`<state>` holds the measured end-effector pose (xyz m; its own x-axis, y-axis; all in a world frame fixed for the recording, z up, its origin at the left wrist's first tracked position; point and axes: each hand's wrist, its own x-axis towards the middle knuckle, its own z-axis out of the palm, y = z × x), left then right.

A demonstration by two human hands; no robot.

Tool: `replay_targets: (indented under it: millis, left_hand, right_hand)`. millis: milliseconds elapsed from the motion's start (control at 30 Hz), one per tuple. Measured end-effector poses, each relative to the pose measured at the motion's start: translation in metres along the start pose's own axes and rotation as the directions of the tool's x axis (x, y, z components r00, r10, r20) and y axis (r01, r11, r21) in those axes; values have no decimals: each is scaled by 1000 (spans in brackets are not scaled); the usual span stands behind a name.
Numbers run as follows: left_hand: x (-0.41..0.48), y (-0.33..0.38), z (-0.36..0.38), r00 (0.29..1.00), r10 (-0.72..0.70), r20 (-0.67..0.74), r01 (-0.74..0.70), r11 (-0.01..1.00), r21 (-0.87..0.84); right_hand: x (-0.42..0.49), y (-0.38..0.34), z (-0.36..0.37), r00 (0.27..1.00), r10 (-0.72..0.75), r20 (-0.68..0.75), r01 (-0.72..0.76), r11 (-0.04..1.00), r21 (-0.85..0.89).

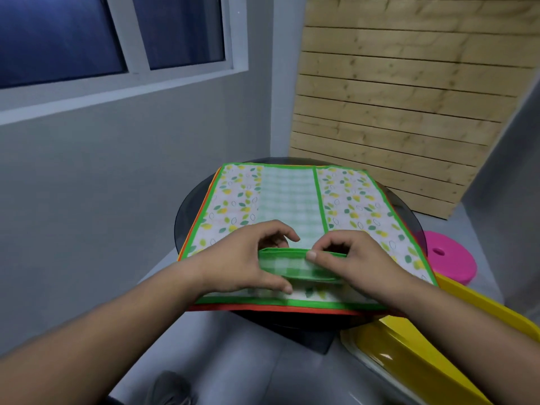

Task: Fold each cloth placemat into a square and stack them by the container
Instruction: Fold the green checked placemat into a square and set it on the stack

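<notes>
A: What is going on?
B: The left grip [245, 258] pinches the green placemat [289, 194], flat on the round worktop [187, 220]; the right grip [353, 257] pinches it too
A: Heavy?
B: No, soft and floppy, I think. Hold the near hem

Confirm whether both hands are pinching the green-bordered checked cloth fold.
Yes, the left hand and right hand each pinch one end of the green-bordered checked cloth fold.

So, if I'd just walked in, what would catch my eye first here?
The bright green-edged placemat, printed with lemons and leaves, spread on the round dark table, with the left hand and right hand pinching its near edge into a fold. An orange-edged placemat peeks out beneath it. To the right sit a hot-pink lid and a glossy yellow container.
</notes>
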<state>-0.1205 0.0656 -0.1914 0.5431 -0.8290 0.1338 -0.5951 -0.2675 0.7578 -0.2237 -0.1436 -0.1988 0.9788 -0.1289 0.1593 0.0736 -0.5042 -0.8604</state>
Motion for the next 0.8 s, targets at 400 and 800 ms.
replay_targets:
  millis: [400, 800]
  left_hand:
    - [64, -16, -19, 917, -107, -384, 31, 979, -199]
    - [127, -85, -28, 805, -549, -227, 426, 799, -425]
  right_hand:
    - [56, 2, -35, 995, 93, -40, -88, 988, 126]
    - [146, 60, -30, 892, 360, -273, -269, 909, 319]
